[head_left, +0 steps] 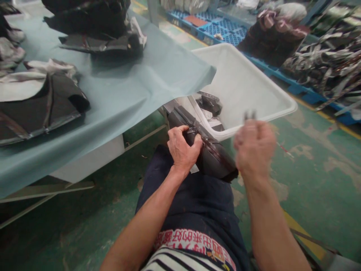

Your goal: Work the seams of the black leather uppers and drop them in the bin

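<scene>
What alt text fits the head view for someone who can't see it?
A person's left hand grips a dark item above their thighs; the blurred right hand holds a small, unclear object. Nearby are a white tub and a blue-covered table with dark pieces.

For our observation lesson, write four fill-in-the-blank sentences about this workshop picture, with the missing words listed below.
1. The person's bare ____ hand grips the long, dark bundle.
2. The slatted plastic pallets beyond the white, rectangular plastic bin are ____.
3. The worn, painted floor is mainly ____.
4. The person's cloth shirt shows dark and light ____.

Missing words: left; blue; green; stripes.
</scene>
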{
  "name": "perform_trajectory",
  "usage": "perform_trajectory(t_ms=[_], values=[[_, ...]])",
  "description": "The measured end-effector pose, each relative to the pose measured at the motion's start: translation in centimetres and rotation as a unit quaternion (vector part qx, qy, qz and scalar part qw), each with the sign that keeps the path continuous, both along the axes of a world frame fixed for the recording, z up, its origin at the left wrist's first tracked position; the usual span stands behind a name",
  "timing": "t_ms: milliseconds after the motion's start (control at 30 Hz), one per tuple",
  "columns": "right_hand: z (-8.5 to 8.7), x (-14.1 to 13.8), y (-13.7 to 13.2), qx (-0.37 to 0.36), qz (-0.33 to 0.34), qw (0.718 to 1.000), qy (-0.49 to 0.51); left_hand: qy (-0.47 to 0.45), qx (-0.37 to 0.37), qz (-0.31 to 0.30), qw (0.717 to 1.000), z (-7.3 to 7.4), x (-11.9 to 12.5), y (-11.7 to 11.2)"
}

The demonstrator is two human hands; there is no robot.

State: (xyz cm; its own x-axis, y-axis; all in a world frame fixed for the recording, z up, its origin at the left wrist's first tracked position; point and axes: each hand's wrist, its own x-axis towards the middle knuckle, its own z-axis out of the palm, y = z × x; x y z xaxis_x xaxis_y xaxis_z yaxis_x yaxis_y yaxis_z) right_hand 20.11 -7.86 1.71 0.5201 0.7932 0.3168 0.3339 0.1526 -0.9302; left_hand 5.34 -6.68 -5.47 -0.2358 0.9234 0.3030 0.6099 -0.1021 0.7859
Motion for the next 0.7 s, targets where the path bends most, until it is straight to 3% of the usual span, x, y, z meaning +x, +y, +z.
perform_trajectory(t_ms=[33,100,233,433,533,700], values=[[0.5,0.8,-0.1,0.069,-0.068,0.994,0.046,-0.003,0.003,-0.001,1.0,-0.1,0.0,0.0],[1.2,2.0,-0.3,0.101,-0.073,0.989,0.074,-0.012,0.01,0.003,1.0,-0.1,0.0,0.0],[1.2,1.3,-0.8,-0.07,0.044,0.996,-0.039,-0.04,0.006,0.0,0.999,-0.1,-0.2,0.2],[0.4,-2.1,-1.2,-0.265,0.121,0.92,-0.262,-0.067,-0.014,-0.003,0.998,0.6,-0.7,0.5],[1.2,-2.4,-0.7,-0.322,0.139,0.88,-0.32,-0.065,-0.009,0.006,0.998,0.7,-0.7,0.7],[2.3,-2.6,-0.1,-0.363,0.147,0.842,-0.37,-0.069,0.013,0.011,0.997,0.5,-0.6,0.8]])
